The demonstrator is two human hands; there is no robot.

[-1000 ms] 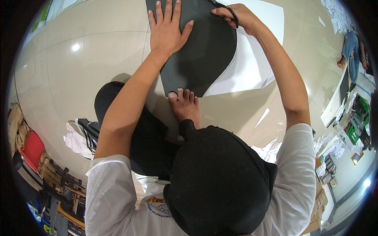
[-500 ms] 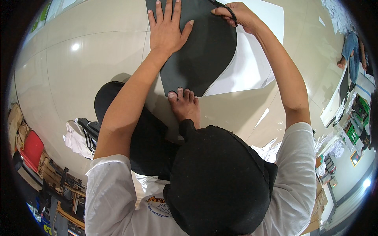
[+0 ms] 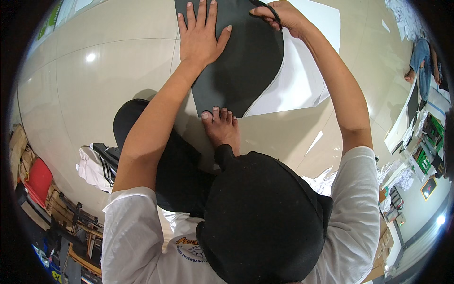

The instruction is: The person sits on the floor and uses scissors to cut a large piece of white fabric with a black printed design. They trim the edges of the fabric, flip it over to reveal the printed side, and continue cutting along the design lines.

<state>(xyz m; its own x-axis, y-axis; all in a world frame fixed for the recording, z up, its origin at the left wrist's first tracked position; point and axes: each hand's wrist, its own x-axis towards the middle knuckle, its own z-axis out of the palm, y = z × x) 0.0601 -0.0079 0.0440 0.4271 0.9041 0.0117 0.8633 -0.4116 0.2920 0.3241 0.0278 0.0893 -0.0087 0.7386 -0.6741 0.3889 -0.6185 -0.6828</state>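
Note:
A dark grey sheet point(image 3: 241, 71) with a curved right edge lies on the floor, over a larger white sheet point(image 3: 302, 71). My left hand point(image 3: 201, 40) presses flat on its upper left part, fingers spread. Black-handled scissors point(image 3: 273, 14) are gripped in my right hand point(image 3: 286, 18) at the sheet's upper right; their blades run out of the picture at the top. My bare foot point(image 3: 222, 128) rests at the lower edge of the grey sheet.
Pale tiles make up the floor point(image 3: 113, 61). A thin white scrap point(image 3: 314, 142) lies to the right, with crumpled white paper point(image 3: 324, 182) near my right side. A white and black bag point(image 3: 97, 165) sits left. Another person's legs point(image 3: 421, 61) show at the far right.
My right hand and the scissors have shifted slightly up and to the left along the grey sheet's edge. My left hand stays in place.

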